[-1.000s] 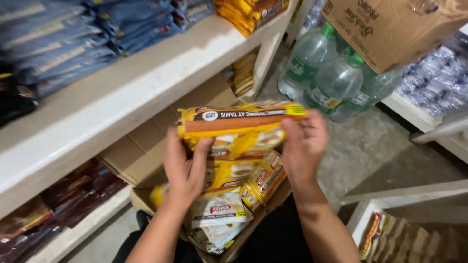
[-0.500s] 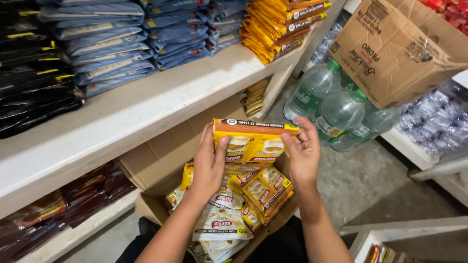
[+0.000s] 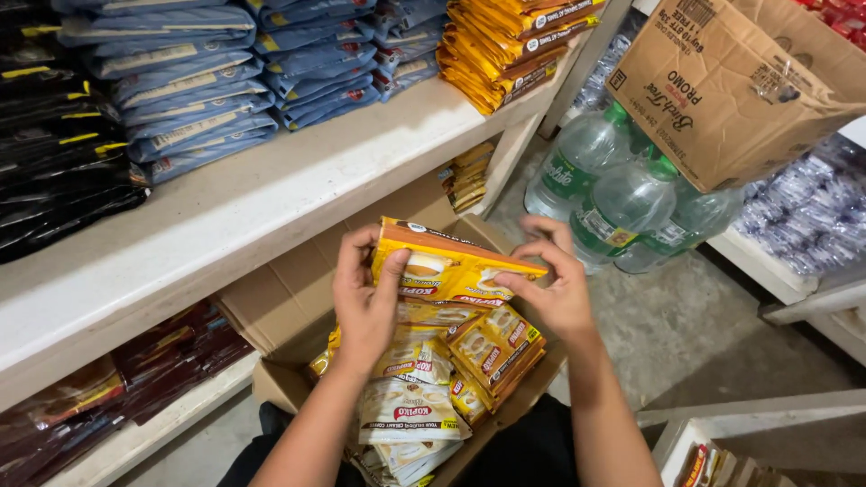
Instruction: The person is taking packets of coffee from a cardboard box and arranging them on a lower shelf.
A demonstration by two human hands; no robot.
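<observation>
Both your hands grip one yellow sachet pack above an open carton.
One white shelf [image 3: 271, 194]: blue, black, yellow stacks. One brown carton [image 3: 289, 298] of yellow sachets, three green-capped bottles [image 3: 622, 194]. Left hand [image 3: 365, 302] and right hand [image 3: 550, 289] clasp sachet pack [image 3: 446, 266] at its ends.

Yellow sachet stack [image 3: 451, 266], flat, held above open carton [image 3: 289, 298]

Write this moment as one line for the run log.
left hand: grips yellow packets | right hand: fingers on packets' right end | below: open carton of packets | shelf at left
</observation>
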